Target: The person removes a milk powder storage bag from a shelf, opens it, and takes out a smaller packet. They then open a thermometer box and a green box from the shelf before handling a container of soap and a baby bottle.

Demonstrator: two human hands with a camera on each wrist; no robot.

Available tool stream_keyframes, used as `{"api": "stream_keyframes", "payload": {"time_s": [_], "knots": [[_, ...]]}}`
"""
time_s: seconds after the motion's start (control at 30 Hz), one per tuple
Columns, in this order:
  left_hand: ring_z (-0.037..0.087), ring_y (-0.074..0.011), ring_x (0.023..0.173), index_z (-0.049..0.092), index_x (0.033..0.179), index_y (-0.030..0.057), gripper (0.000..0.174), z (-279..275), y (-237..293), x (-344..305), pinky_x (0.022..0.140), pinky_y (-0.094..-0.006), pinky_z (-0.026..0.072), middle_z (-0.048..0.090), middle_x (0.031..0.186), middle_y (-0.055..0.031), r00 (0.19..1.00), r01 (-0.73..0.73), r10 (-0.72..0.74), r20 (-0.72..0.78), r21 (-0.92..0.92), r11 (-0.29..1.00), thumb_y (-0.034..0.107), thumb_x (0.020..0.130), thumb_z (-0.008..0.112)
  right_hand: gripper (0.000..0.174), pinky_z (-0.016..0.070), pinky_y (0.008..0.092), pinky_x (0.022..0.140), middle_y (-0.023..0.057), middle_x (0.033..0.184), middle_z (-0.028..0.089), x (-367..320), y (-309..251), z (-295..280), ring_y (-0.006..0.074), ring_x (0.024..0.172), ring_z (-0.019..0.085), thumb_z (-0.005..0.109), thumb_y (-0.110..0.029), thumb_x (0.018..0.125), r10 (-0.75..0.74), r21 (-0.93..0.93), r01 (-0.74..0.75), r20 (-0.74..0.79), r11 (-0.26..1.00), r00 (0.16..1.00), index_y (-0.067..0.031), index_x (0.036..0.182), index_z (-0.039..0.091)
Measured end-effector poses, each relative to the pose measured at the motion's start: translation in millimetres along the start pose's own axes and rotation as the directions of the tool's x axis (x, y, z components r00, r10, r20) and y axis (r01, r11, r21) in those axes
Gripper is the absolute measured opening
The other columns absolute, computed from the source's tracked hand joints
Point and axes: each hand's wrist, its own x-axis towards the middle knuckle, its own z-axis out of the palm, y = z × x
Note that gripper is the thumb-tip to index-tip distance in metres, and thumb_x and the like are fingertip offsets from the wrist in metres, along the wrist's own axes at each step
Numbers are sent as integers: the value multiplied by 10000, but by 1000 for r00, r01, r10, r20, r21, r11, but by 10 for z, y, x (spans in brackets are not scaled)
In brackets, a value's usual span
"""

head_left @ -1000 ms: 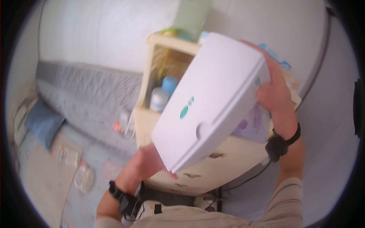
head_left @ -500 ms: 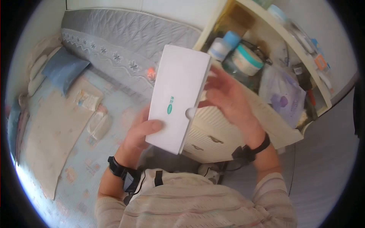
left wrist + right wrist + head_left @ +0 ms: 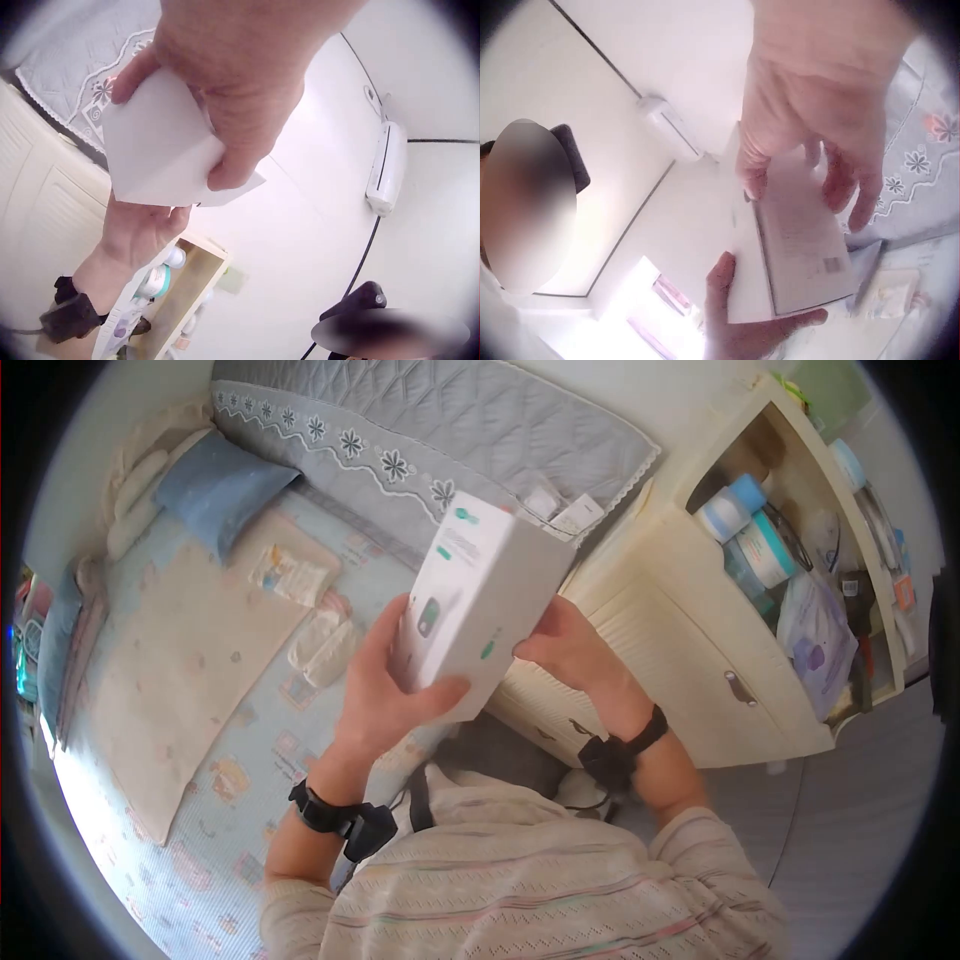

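Note:
A white box (image 3: 500, 585) with green print and a small device picture on its side is held tilted in front of the body. My left hand (image 3: 385, 690) grips its lower left part, the thumb lying across the face with the green oval. At the right edge, my right hand (image 3: 580, 655) has its thumb and bent fingers on the box. The right wrist view shows the right thumb at the edge of the box (image 3: 802, 247) and the fingers over a printed face. In the left wrist view, the left hand (image 3: 240, 90) spans the box (image 3: 154, 142) from above.
A cream cabinet (image 3: 650, 630) stands at right; bottles, a jar (image 3: 765, 550) and a purple-white packet (image 3: 815, 640) sit in its open compartment. To the left is a bed with a blue pillow (image 3: 222, 485), a beige mat (image 3: 190, 700) and a grey padded headboard (image 3: 400, 410).
The box has turned, so its side with the device picture shows. My right hand, formerly with spread fingers near the box's edge, is now on it. The head view has swung left toward the bed.

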Motion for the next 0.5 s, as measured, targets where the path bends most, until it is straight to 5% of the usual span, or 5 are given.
{"api": "stream_keyframes", "payload": {"time_s": [0.07,0.2,0.43,0.5], "knots": [[551,-243,1014,357,1295,-51,866,18,28,13,884,-325,434,541,1139,-159,988,-146,151,14,363,920,237,593,776,673,434,316,910,65,1208,510,-30,92,-91,172,1114,490,667,-4,716,9,64,-8,-7,998,1000,-22,1318,366],[532,-232,1033,374,1297,-30,868,162,140,31,908,-331,414,523,1137,-149,978,-205,198,63,465,862,208,565,777,691,431,322,923,49,1213,510,-143,197,-284,175,1127,485,669,49,693,-47,94,50,-25,994,999,-52,1313,382],[563,-333,912,369,1297,2,886,361,134,79,769,-387,477,521,1072,-189,930,-363,324,173,569,738,220,543,782,619,403,357,957,73,1289,478,-330,268,-529,214,1171,473,659,8,745,-174,104,174,-16,979,985,-40,1309,412],[563,-333,915,362,1300,-2,899,405,141,76,760,-390,480,519,1080,-194,927,-373,317,200,571,731,224,540,786,527,412,338,942,74,1240,522,-359,270,-579,203,1135,499,658,-40,774,-269,-356,226,-74,907,960,-34,1263,462]]}}
